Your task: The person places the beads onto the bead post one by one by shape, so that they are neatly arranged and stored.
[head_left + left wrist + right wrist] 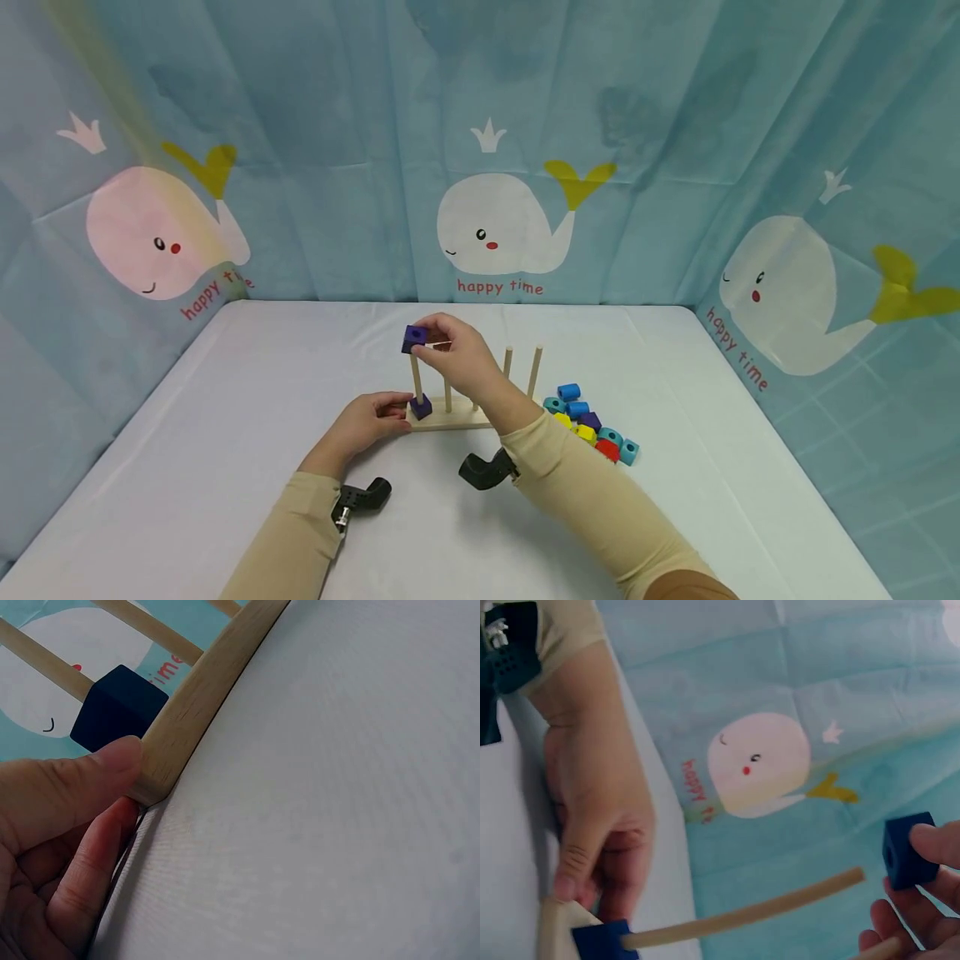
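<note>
My right hand (461, 354) pinches a purple block (414, 337) with a hole through it, between thumb and fingers. In the head view the block is at the top of the leftmost peg (417, 379); the right wrist view shows it a little apart from that peg's tip (855, 876). Another purple block (421, 407) sits at the foot of the same peg. With thumb and fingers, my left hand (367, 423) grips the left end of the wooden peg base (169, 761). My right forearm hides part of the base's right side.
Right of the base lies a loose pile of blocks in several colours, among them a blue cylinder (568, 392), a yellow block (585, 433) and a red block (607, 451). More upright pegs (535, 372) stand along the base. A whale-print curtain (337, 208) surrounds the white table (285, 367).
</note>
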The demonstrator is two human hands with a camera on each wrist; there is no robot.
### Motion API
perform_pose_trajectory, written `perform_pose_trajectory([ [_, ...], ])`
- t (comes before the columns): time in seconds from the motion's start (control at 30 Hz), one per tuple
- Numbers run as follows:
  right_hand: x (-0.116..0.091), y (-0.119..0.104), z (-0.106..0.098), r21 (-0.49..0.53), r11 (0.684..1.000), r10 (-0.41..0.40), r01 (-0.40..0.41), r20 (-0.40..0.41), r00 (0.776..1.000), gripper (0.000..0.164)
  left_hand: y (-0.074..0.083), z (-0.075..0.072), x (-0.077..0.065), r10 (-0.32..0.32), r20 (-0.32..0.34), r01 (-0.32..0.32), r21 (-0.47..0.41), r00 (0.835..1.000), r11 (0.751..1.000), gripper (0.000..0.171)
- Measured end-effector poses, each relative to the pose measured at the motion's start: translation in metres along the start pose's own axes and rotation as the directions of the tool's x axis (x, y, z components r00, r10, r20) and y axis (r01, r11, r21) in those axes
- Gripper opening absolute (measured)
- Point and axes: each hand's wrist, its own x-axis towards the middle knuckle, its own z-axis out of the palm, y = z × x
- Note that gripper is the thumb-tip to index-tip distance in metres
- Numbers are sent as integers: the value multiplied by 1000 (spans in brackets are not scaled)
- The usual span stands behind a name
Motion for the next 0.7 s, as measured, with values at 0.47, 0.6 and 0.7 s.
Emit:
perform_pose_trajectory([
  [0.47, -3, 16, 18, 79, 996, 56, -46, -133, 989, 24, 0, -1, -1, -9, 3, 9, -16, 1000, 1000, 49],
  [0.6, -4, 19, 21, 72, 996, 70, -61, -128, 989, 21, -1, -1, -1, -3, 7, 4, -20, 1000, 1000, 49],
  [0.7, -7, 22, 24, 53, 996, 73, -67, -131, 989, 22, 0, 0, -1, -9, 6, 9, -21, 1000, 1000, 49],
])
